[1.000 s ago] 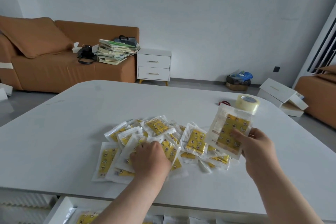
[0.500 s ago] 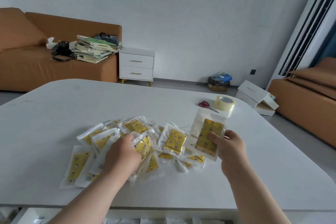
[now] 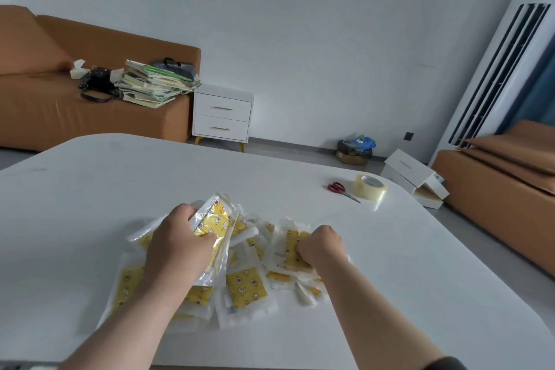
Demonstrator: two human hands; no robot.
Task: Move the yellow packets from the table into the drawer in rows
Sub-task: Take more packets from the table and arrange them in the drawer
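Yellow packets point(image 3: 244, 282) lie heaped on the white table point(image 3: 90, 189) (many overlapping), near its front edge. Left hand point(image 3: 177, 246) grips one raised packet point(image 3: 214, 221), fingers curled round it; right hand point(image 3: 322, 248) pinches a second packet point(image 3: 289, 246) atop the heap. Beyond lie red scissors point(image 3: 338, 188) beside a tape roll point(image 3: 369, 188).

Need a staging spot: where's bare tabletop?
Bare: white table left and far of the heap of yellow plastic packets; also right of it, nearer than the red-handled scissors and clear tape roll. Crowded: the centre heap.
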